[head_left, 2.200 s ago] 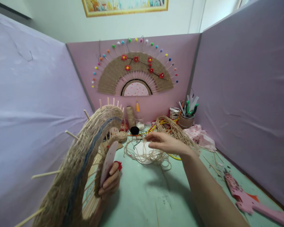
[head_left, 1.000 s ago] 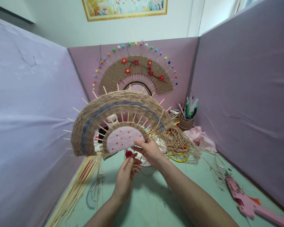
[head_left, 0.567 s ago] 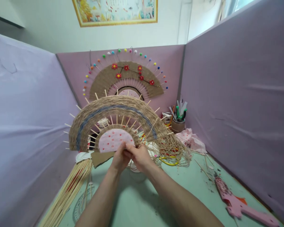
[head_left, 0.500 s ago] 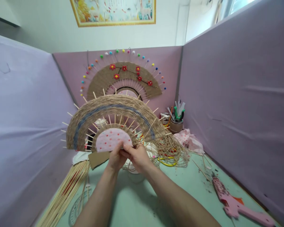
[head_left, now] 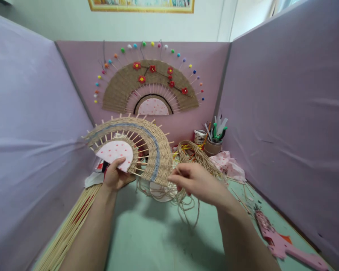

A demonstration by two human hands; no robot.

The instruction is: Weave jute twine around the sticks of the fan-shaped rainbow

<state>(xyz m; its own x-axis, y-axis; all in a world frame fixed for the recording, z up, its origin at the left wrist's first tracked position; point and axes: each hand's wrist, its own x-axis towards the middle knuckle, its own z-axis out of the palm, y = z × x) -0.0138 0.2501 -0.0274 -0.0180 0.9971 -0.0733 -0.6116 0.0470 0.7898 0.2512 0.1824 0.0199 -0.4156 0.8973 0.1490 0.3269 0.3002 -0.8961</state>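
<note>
My left hand [head_left: 115, 177] grips the pink dotted centre of a half-woven jute fan [head_left: 152, 150], held above the table and tilted to the left. A blue band runs through its weave, and thin sticks poke out round its rim. My right hand [head_left: 194, 180] sits just right of the fan's lower edge, fingers pinched on the loose jute twine [head_left: 186, 203] that hangs down from the weave. A white bowl [head_left: 158, 192] lies partly hidden under the fan and twine.
A finished fan [head_left: 151, 84] with red flowers hangs on the back panel. A bundle of sticks [head_left: 64, 233] lies at left, a pink glue gun [head_left: 282, 241] at right, and a tool cup [head_left: 213, 145] with pink cloth [head_left: 228, 165] at the back. Purple panels enclose the green table [head_left: 158, 241].
The fan has swung from facing me upright to tilted left, now held by my left hand alone. My right hand let go of its centre and moved right to the hanging twine.
</note>
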